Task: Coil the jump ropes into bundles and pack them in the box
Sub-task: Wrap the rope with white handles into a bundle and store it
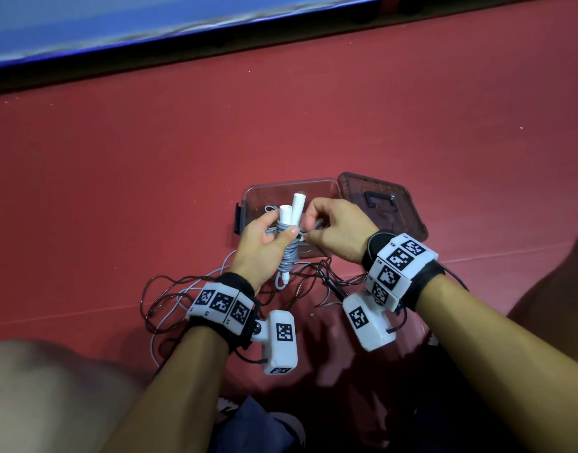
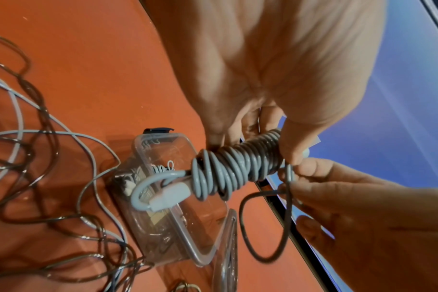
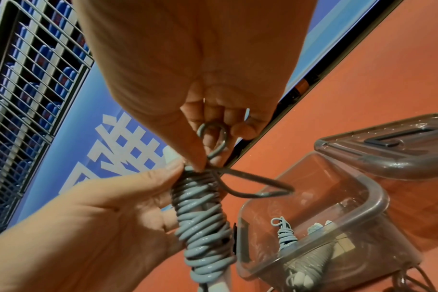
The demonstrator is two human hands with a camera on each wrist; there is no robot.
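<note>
Above the box (image 1: 248,194) | left hand (image 1: 261,243) grips ribbed grey rope coil (image 1: 289,248) | right hand (image 1: 335,230) pinches its loose loop.

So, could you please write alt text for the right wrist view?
Both hands finish a grey rope bundle: the left hand grips it, the right hand pinches its loose end. An open clear box holds another bundle.

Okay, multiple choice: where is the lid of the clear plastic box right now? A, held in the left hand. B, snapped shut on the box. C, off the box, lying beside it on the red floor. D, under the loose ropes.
C: the lid lies on the red floor next to the open clear plastic box, which already holds a coiled rope bundle.
</note>
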